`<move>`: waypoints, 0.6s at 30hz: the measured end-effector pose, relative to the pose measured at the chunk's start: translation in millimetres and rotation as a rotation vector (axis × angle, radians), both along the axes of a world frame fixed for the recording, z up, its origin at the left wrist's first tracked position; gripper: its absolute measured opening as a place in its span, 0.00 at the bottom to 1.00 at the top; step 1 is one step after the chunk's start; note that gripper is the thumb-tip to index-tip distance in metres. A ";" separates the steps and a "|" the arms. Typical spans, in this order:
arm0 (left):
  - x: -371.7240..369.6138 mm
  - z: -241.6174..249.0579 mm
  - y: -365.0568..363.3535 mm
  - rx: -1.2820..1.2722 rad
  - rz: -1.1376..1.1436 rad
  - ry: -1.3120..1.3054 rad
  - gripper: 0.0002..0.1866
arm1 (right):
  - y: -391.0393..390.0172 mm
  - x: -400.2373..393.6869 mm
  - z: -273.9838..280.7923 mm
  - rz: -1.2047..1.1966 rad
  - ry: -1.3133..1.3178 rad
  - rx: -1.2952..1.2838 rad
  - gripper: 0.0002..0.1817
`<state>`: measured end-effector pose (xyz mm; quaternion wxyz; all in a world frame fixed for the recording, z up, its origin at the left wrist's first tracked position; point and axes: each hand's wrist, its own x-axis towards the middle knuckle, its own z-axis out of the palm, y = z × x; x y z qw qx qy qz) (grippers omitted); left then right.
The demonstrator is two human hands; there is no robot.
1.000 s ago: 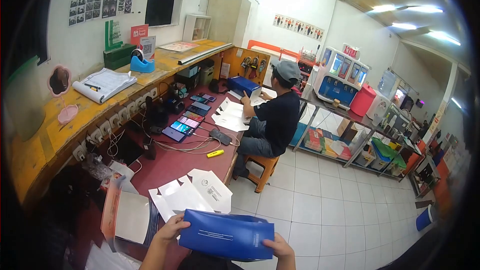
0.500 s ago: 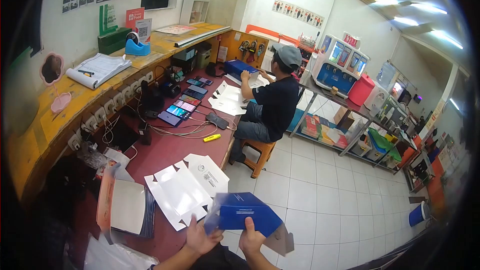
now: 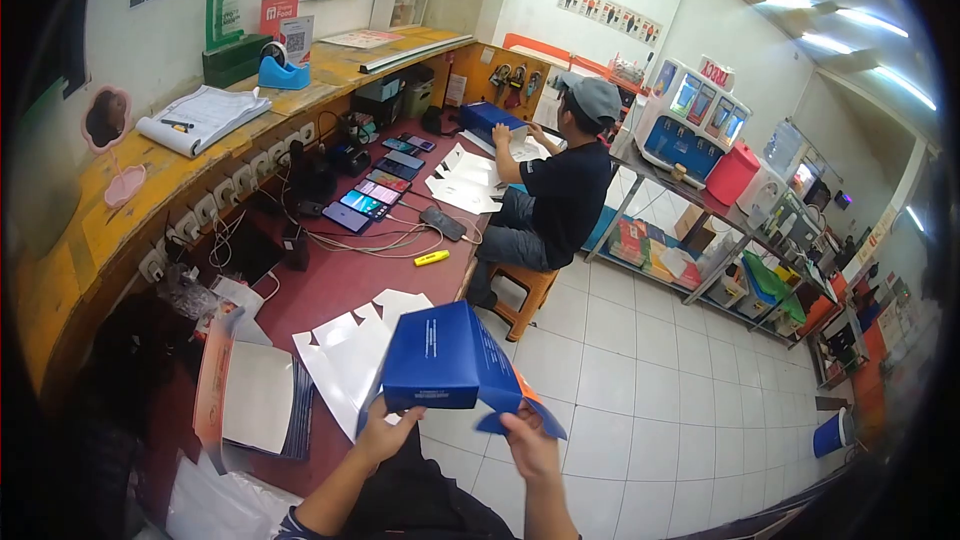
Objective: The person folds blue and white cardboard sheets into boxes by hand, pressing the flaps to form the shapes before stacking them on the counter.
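Note:
A blue cardboard box [image 3: 432, 345], partly folded with loose flaps on its right side, is held up above the table's front edge. My left hand [image 3: 385, 435] grips its lower left corner. At the right, my right hand [image 3: 530, 438] pinches a blue flap that shows some orange. Behind the box, a white die-cut sheet [image 3: 345, 350] lies on the red table [image 3: 330, 285], partly covered by the box. To the left stands a stack of flat cardboard pieces [image 3: 262, 400] beside an orange panel.
A co-worker in a cap [image 3: 565, 170] sits on an orange stool [image 3: 525, 300], touching another blue box [image 3: 490, 120]. Several phones [image 3: 380, 190], cables and a yellow highlighter [image 3: 431, 258] lie on the table. A plastic bag [image 3: 220, 495] is at the lower left.
The blue piece has been raised and turned, now showing a boxed shape with its flaps to the right. My right hand has moved right onto a flap; my left hand now grips the box's lower left.

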<state>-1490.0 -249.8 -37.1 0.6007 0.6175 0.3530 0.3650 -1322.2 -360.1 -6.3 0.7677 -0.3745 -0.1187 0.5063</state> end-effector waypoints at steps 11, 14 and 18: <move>26.3 6.7 -14.4 -0.452 -0.145 -0.620 0.15 | 37.9 -45.6 -8.6 -0.113 0.166 0.129 0.15; 13.0 13.8 -8.7 -1.039 -0.126 -1.166 0.16 | 40.2 -45.2 -9.1 -0.315 -0.032 0.084 0.15; 12.1 -13.9 -18.4 -0.504 0.096 -0.493 0.11 | 39.1 -58.5 -8.1 -0.539 -0.357 0.014 0.15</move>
